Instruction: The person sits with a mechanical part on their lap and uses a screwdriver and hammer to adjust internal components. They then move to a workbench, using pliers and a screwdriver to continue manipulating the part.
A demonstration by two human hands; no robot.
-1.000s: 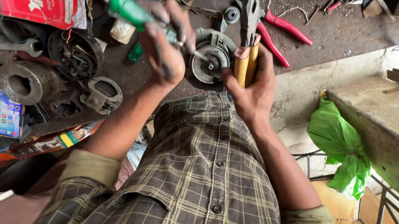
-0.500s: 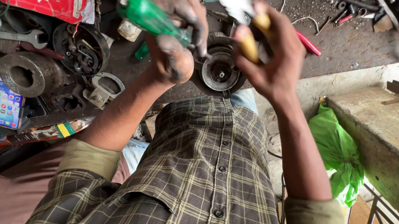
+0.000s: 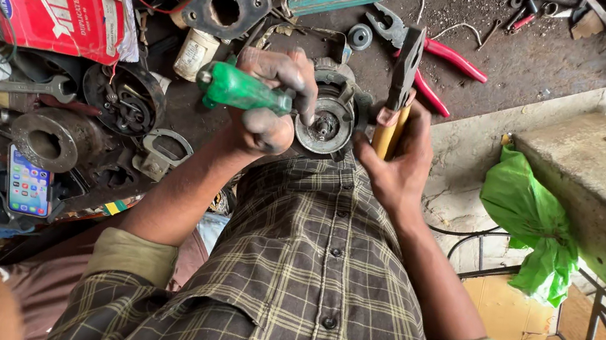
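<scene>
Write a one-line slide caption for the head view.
Left hand grips a green-handled screwdriver at a round metal part; right hand holds yellow-handled pliers.

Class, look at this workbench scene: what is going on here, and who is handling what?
A person in a checked shirt works over a cluttered, greasy metal workbench. The left hand grips a green-handled screwdriver, its tip hidden behind the fingers, against a round grey metal motor part. The right hand holds yellow-handled pliers upright beside that part. Red-handled pliers lie behind, and a smartphone rests at the left.
</scene>
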